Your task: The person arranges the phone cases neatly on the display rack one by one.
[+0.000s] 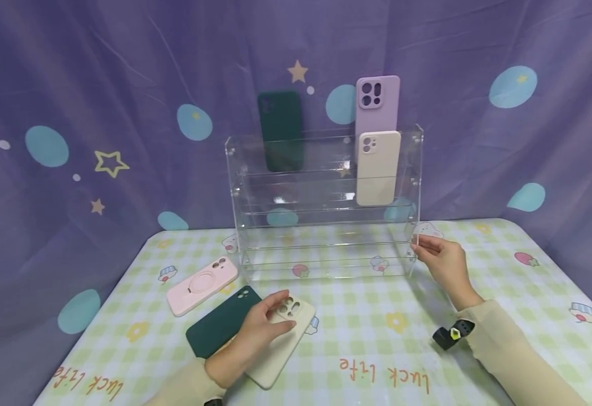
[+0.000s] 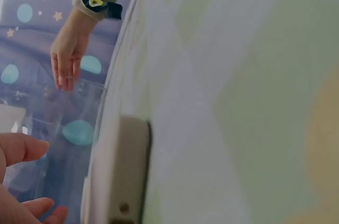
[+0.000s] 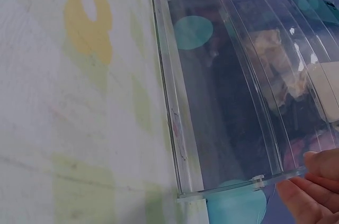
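My right hand (image 1: 445, 268) pinches the lower right side panel of a clear acrylic display rack (image 1: 323, 246), thumb and fingertips at its edge. In the right wrist view, the thumb and a finger (image 3: 302, 197) meet that panel's edge. My left hand (image 1: 255, 332) is over a cream phone case (image 1: 275, 361) on the table, its thumb and fingers spread apart. Beside that lies a dark green phone case (image 1: 220, 321), partly covered by the left hand. The rack bears a green case (image 1: 282, 132), a lavender case (image 1: 379, 119) and another cream case (image 1: 377, 180).
A pink phone case (image 1: 181, 299) with a ring lies at the left of the table, near the rack's left foot. A checked green and white cloth (image 1: 357, 332) covers the table. Behind the rack hangs a purple curtain (image 1: 458, 158) with stars and blue shapes.
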### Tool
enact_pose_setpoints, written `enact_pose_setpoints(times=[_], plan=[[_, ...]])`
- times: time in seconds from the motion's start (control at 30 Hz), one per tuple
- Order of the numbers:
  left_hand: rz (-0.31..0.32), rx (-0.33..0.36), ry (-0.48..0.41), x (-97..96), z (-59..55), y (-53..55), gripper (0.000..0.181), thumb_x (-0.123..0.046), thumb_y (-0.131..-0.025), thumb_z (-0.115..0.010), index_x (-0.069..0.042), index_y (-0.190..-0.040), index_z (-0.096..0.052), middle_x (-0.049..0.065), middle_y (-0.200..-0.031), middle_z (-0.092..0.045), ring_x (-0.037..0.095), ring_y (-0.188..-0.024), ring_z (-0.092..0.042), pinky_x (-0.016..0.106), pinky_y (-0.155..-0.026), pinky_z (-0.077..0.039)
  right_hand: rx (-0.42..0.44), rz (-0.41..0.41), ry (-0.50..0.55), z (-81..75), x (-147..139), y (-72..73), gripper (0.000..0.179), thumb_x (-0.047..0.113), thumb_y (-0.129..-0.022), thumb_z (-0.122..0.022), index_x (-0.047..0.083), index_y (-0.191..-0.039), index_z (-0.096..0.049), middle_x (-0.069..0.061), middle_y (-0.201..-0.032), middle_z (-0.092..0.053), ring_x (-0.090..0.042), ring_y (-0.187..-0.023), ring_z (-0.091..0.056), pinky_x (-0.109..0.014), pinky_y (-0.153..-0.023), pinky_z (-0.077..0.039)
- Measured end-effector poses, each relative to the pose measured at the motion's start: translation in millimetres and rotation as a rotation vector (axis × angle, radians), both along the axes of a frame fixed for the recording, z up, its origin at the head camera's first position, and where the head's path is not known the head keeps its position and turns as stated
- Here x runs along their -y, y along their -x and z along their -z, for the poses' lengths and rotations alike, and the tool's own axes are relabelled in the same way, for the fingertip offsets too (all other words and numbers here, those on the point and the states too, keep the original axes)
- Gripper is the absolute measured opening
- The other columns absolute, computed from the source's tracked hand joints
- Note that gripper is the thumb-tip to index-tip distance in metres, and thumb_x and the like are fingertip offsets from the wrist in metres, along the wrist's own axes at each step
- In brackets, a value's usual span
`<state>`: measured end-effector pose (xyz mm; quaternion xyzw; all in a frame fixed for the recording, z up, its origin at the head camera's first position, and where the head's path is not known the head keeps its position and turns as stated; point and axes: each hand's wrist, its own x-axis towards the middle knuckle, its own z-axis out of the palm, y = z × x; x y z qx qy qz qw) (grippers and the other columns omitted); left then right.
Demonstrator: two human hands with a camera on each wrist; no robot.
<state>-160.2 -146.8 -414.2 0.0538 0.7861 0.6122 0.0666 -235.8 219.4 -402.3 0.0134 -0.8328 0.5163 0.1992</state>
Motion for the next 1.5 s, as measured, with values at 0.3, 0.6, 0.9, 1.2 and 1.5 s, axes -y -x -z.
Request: enact_pose_setpoints(times=[0.3,0.6,0.9,1.2,1.5], plan=[[0.118,0.032,0.074,12.5,12.7,18.7,0.071,0.003,-0.072,-0.075,0.009,-0.135,-0.043,0.023,-0.141,-0.042,0.037,-0.132,-0.036,0.048,-0.109,-0.028,-0.003,0.001,-0.002,-0.6,-1.8,-0.3,0.033,0.01,-0.088,-0.067,-0.012,-0.112,-0.063,-0.029,-0.104,-0.065,0.019,-0.074,-0.054,-0.007,-0.066,-0.048],[0.187,-0.034,0.259,18.1,18.0,22.2,0.081,-0.003,-0.069,-0.08,0.006,-0.139,-0.04,0.019,-0.146,-0.037,0.036,-0.135,-0.033,0.047,-0.108,-0.028,0.016,0.015,-0.022,0.3,-2.7,-0.2,0.033,0.011,-0.088,-0.067,-0.012,-0.112,-0.063,-0.028,-0.103,-0.065,0.018,-0.07,-0.054,-0.007,-0.063,-0.048],[0.177,-0.078,0.439,14.1,16.0,16.9,0.095,-0.022,-0.064,-0.086,0.001,-0.142,-0.038,0.024,-0.141,-0.038,0.034,-0.123,-0.041,0.043,-0.097,-0.039,0.032,0.026,-0.044,-0.9,-2.5,-0.5,0.034,0.013,-0.088,-0.067,-0.01,-0.113,-0.063,-0.026,-0.103,-0.066,0.018,-0.069,-0.054,-0.006,-0.062,-0.047],[0.204,-0.108,0.512,10.1,13.7,12.9,0.102,-0.026,-0.062,-0.087,0.004,-0.143,-0.033,0.024,-0.145,-0.034,0.035,-0.125,-0.039,0.047,-0.099,-0.039,0.046,0.028,-0.055,-1.5,-1.3,-3.5,0.035,0.016,-0.09,-0.066,-0.01,-0.113,-0.063,-0.026,-0.103,-0.066,0.016,-0.068,-0.055,-0.007,-0.061,-0.048],[0.204,-0.182,0.611,7.0,12.0,13.8,0.103,-0.03,-0.06,-0.087,0.007,-0.141,-0.036,0.021,-0.144,-0.038,0.035,-0.126,-0.038,0.048,-0.1,-0.039,0.027,0.032,-0.079,-0.6,-2.1,-1.1,0.033,0.015,-0.089,-0.066,-0.01,-0.111,-0.065,-0.026,-0.1,-0.067,0.017,-0.066,-0.054,-0.006,-0.061,-0.047]])
